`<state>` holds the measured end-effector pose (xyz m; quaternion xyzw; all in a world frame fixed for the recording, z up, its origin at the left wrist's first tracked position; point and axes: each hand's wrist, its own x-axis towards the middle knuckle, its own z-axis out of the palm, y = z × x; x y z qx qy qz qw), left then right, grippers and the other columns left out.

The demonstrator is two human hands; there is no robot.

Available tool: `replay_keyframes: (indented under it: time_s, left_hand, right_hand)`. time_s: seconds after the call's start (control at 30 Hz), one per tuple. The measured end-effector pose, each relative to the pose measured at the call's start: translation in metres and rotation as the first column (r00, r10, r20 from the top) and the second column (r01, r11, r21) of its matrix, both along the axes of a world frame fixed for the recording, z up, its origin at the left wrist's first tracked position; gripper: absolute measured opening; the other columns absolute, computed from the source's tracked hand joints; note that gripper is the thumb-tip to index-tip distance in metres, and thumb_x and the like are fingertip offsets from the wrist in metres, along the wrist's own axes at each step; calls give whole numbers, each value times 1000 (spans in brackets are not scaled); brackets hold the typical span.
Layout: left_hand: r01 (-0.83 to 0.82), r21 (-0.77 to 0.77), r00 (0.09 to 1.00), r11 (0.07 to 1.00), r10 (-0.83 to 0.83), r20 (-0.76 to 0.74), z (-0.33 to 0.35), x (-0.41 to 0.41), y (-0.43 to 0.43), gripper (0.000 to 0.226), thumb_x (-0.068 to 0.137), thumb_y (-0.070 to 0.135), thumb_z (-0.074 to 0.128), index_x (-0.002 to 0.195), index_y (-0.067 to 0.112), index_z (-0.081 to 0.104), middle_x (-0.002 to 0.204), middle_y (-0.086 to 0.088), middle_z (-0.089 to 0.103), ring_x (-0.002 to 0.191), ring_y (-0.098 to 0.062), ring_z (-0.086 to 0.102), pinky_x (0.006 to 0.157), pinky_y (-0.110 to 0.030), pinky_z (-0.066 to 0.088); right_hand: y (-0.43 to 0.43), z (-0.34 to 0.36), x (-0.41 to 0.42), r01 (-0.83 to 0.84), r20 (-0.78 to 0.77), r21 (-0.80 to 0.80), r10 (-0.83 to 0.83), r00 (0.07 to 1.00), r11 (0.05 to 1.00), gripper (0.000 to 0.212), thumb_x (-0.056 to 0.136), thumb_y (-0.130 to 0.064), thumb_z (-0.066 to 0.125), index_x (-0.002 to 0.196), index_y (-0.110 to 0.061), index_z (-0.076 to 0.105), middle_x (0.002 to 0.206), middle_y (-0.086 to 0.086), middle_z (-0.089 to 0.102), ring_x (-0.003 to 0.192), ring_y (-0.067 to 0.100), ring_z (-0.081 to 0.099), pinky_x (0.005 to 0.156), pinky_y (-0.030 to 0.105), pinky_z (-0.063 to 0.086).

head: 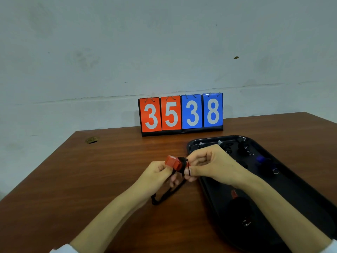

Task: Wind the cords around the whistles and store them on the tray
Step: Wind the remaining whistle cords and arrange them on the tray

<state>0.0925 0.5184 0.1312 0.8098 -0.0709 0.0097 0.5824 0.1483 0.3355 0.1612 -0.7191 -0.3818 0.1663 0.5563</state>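
1. The left hand [156, 172] pinches the red whistle [173, 162] above the desk [109, 170].
2. The right hand [209, 161], fingers curled, grips the black cord [169, 193] beside the tray [291, 189].

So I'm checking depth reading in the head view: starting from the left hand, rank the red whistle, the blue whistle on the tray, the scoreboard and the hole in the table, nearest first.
1. Red whistle: in the left hand grip.
2. Blue whistle: to the right, on the tray.
3. Hole in the table at far left and scoreboard at the back edge: too close to call.
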Motion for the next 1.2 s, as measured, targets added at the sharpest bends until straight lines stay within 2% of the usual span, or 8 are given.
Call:
replay_keyframes:
  time_s: [0.13, 0.27, 0.47, 0.6, 0.7, 0.77, 0.93, 1.2]
  left_hand:
    - [104, -215, 986, 971, -129, -106, -1, -6, -5, 29, 100, 24, 39, 84, 6, 55, 61, -7, 50, 38, -10, 30, 38, -21, 22]
    - [86, -164, 990, 983, -103, -97, -2, -8, -8, 28, 101, 27, 37, 100, 4, 52, 54, -3, 46, 37, -10, 25, 39, -24, 17]
    - [54, -83, 998, 995, -53, 22, 1, -6, -10, 36, 100, 32, 35, 86, 5, 53, 51, -5, 49, 36, -12, 27, 37, -20, 23]
    - [65, -58, 995, 996, -60, 81, 4, -8, -11, 31, 95, 25, 48, 74, 4, 56, 49, -3, 50, 35, -9, 30, 38, -17, 27]
    - [19, -43, 988, 999, -13, 151, 8, -8, -8, 28, 92, 22, 55, 69, 6, 60, 48, -2, 51, 38, -8, 36, 40, -15, 30]
    - [-18, -24, 981, 1000, 23, 192, 12, -7, -4, 26, 89, 22, 58, 68, 7, 63, 47, 0, 52, 39, -5, 39, 42, -12, 31]
    - [-76, -51, 974, 996, 85, 211, 15, -6, 3, 31, 89, 23, 57, 63, 6, 62, 43, -2, 49, 36, -4, 36, 41, -12, 30]
    - [-163, 33, 966, 986, 153, 209, 6, 1, 5, 40, 91, 28, 55, 54, 12, 57, 41, 2, 47, 39, -4, 40, 51, -10, 40]
  right_hand:
    - [0, 1, 2, 152, 12, 42, -152, 988, 988, 8, 79, -2, 67, 86, -6, 70, 76, 9, 73, 69, 16, 70, 66, 22, 56]
    - [-2, 2, 6, 345, -19, 69, -345, 938, 936, 11, 78, -4, 69, 80, -14, 69, 75, 8, 73, 68, 16, 70, 64, 20, 56]
    - [0, -9, 11, 571, 155, -2, -564, 811, 821, 7, 79, -13, 72, 83, -18, 69, 68, -2, 70, 63, 7, 68, 66, 17, 55]
    - [0, -16, 13, 640, 386, -62, -573, 723, 766, 7, 78, -19, 73, 85, -18, 70, 71, -7, 69, 67, 5, 65, 73, 18, 54]
    - [0, -18, 13, 592, 523, -189, -430, 736, 783, 13, 78, -22, 72, 91, -19, 71, 79, -6, 70, 74, 3, 63, 78, 19, 52]
    - [0, -18, 13, 502, 506, -272, -322, 800, 821, 11, 79, -20, 72, 90, -20, 72, 78, -6, 70, 71, 4, 64, 77, 23, 54]
    - [0, -16, 7, 141, 184, -381, -74, 980, 914, 9, 80, -12, 71, 89, -14, 73, 73, 1, 72, 64, 8, 68, 67, 19, 55]
    - [-2, -10, 4, -142, -72, -307, 126, 989, 941, 9, 81, -8, 68, 90, -9, 71, 78, 9, 71, 72, 22, 67, 70, 27, 58]
